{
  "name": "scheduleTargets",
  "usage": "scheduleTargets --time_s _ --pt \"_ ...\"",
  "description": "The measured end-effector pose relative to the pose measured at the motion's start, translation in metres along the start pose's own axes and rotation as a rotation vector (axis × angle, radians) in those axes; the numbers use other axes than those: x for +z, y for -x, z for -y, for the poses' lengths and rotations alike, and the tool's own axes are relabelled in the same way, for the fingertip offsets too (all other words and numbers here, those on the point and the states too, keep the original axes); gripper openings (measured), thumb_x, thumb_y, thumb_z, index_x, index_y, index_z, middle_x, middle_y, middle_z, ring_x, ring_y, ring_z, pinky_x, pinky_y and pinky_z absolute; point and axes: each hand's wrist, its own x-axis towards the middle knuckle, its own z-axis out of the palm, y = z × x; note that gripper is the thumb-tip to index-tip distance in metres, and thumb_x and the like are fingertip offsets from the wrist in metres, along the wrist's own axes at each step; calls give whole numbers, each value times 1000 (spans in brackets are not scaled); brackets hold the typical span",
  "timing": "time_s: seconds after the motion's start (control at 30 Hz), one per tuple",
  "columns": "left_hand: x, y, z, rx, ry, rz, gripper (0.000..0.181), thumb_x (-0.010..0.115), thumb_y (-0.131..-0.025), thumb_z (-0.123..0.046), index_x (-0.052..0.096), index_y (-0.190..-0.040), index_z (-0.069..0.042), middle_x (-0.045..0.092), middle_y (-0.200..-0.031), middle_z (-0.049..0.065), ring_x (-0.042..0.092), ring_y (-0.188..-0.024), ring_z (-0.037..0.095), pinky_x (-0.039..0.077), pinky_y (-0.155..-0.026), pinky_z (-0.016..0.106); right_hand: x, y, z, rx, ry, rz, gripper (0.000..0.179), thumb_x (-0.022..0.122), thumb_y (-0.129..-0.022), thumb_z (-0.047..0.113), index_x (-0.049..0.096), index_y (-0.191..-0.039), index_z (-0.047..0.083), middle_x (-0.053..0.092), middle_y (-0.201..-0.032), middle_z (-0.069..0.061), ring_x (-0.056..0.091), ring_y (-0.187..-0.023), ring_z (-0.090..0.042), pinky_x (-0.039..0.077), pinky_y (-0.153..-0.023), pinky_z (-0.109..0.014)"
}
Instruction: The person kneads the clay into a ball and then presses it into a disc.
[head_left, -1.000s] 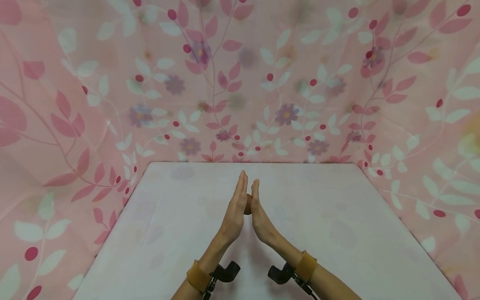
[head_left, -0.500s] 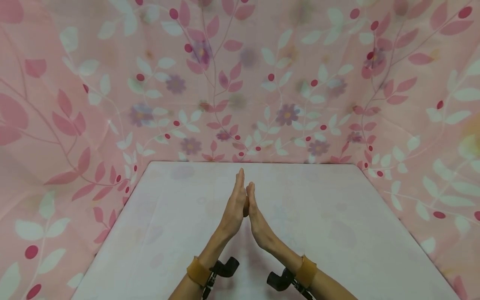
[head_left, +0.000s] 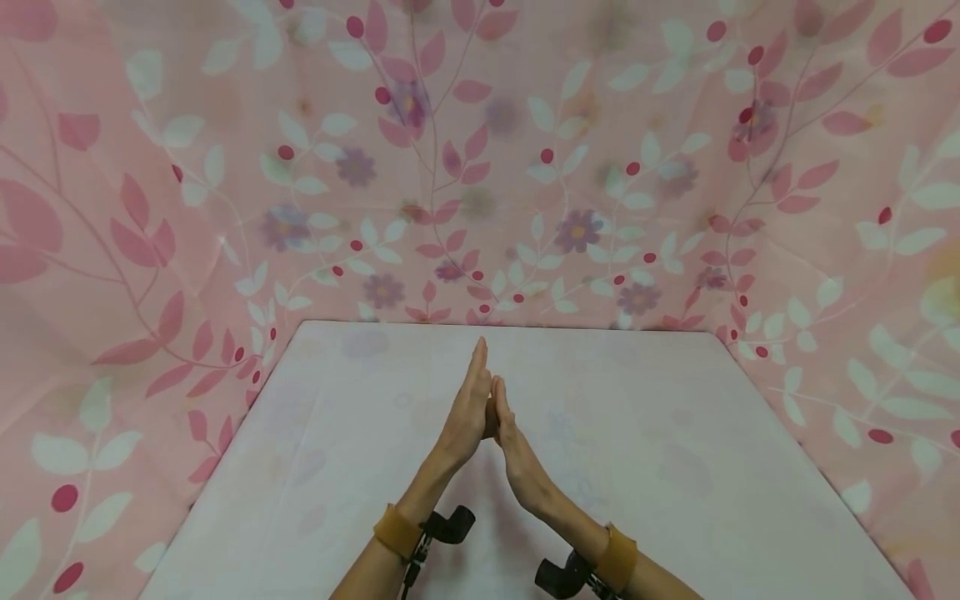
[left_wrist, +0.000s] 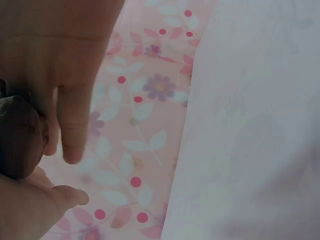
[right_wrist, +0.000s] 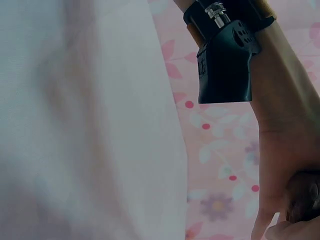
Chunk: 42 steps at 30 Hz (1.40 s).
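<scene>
A dark brown lump [head_left: 490,419] with a rounded, slightly uneven surface sits between two palms above the white table. It looks like soft modelling clay, though its material cannot be told for sure. My left hand [head_left: 467,421] lies against its left side, fingers straight and pointing away from me. Against the other side presses my right hand [head_left: 521,454], also with straight fingers, its fingertips nearer to me than the left ones. Both palms cover much of the lump in the head view. In the left wrist view the dark lump [left_wrist: 20,137] shows at the left edge between the hands.
The white table [head_left: 360,400] spreads out under both hands. Pink floral cloth [head_left: 480,167] hangs behind it and along both sides. Each wrist carries a tan band [head_left: 397,531] with a black camera [head_left: 452,525] on its inner side.
My right hand has slid back toward me and a little left along my left palm, while the left hand has barely moved. The lump has shifted slightly toward me between them.
</scene>
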Motion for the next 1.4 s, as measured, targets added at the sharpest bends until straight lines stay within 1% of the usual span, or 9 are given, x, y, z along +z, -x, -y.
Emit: scheduleTargets --time_s 0.13,0.2,0.27,0.4,0.83,1.03,1.13,1.3,1.4 --pt "-1 0 5 -33 18 13 64 23 -106 -47 -2 -160 -23 1 -165 -5 34 -138 16 30 -114 52 2 1 1 -14 -1 -35 59 2 -107 43 -13 -157 16 -13 -165 -2 -3 -152 -29 7 -118 -61" --pt "-1 0 7 -53 41 24 64 22 -106 -48 -2 -160 -25 31 -156 2 56 -98 13 51 -88 38 3 1 1 -14 -11 -47 57 2 -107 42 -12 -158 18 -12 -165 -1 -3 -152 -27 6 -118 -62" --pt "0 2 9 -65 70 38 63 22 -106 -48 -2 -160 -26 58 -112 6 43 -59 10 45 -57 26 4 1 1 -10 -20 -59 57 3 -107 41 -12 -158 19 -13 -165 0 -6 -152 -27 4 -117 -63" --pt "2 4 13 -72 108 64 60 20 -107 -46 0 -160 -27 25 -55 -1 24 -43 9 26 -42 20 4 0 -1 -3 -20 -87 60 4 -107 39 -13 -157 12 -15 -165 -1 -12 -151 -27 -1 -115 -66" --pt "15 20 18 -40 26 7 63 18 -107 -47 5 -160 -17 45 -71 2 48 -71 13 47 -83 32 -2 -12 -4 14 -103 -152 64 4 -106 44 -18 -156 8 -22 -163 -6 -20 -150 -27 -11 -116 -60" --pt "21 26 14 2 19 8 58 18 -108 -36 5 -160 -14 50 -77 11 52 -104 21 10 -119 58 -8 -19 -8 20 -59 -213 64 4 -107 43 -15 -156 7 -20 -164 -6 -21 -149 -28 -12 -115 -61" --pt "23 28 11 20 16 9 58 18 -108 -35 3 -160 -14 58 -111 17 26 -143 24 -3 -118 61 -10 -22 -10 22 -43 -221 63 4 -107 41 -15 -156 6 -21 -164 -6 -20 -149 -27 -12 -116 -60" --pt "25 31 3 40 17 29 63 18 -107 -42 -1 -160 -15 -8 -166 1 -13 -151 22 -5 -116 64 -13 -26 -12 15 -41 -213 62 3 -107 40 -15 -156 7 -21 -163 -6 -18 -150 -28 -10 -116 -60" --pt "25 32 0 54 16 24 63 17 -107 -42 -2 -160 -15 -9 -166 -2 -13 -151 21 -4 -116 64 -14 -27 -12 12 -45 -192 64 2 -106 42 -15 -156 7 -21 -163 -6 -19 -150 -29 -11 -116 -61"
